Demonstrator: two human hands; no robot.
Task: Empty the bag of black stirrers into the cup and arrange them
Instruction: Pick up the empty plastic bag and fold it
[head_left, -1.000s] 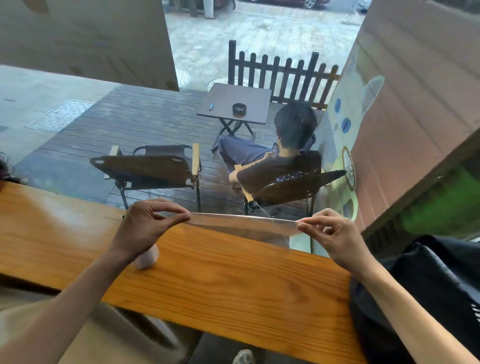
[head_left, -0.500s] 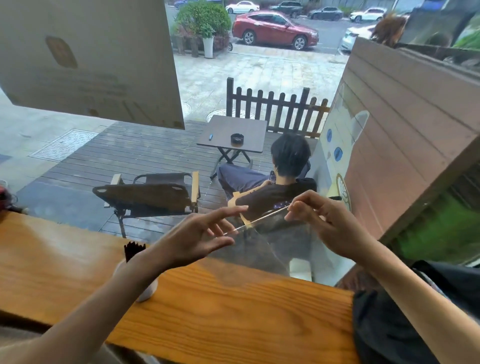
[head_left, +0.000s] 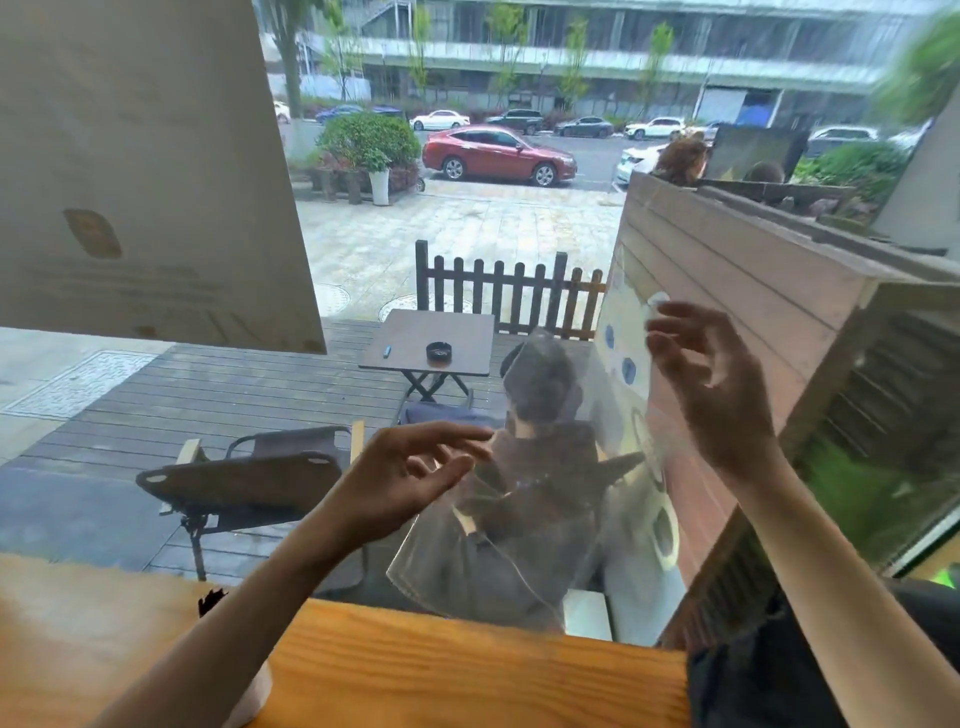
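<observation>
Head view, looking over a wooden counter toward a big window, and both hands are raised in front of the glass. Right hand is up high, fingers curled, thumb and fingertips pinching the top corner of a clear plastic bag. That bag hangs down from the pinch as a limp transparent sheet, its lower edge just above the counter's far edge, and it looks empty, with the scene outside showing straight through it. Left hand sits lower and to the left, palm turned up, fingers loosely spread and reaching toward the bag's left edge; the fingertips are right at the plastic, but whether they actually touch or nip it cannot be told through the blur. Down at the counter, a white cup peeks out from behind the left forearm, mostly hidden, and a tuft of black stirrers pokes up above that arm, standing in the cup. A dark bag or garment lies at the right end of the counter. Through the window: a wooden deck with a small folding table, a dark chair, a person seated with their back turned, a picket fence, and a red car parked on the street beyond.
</observation>
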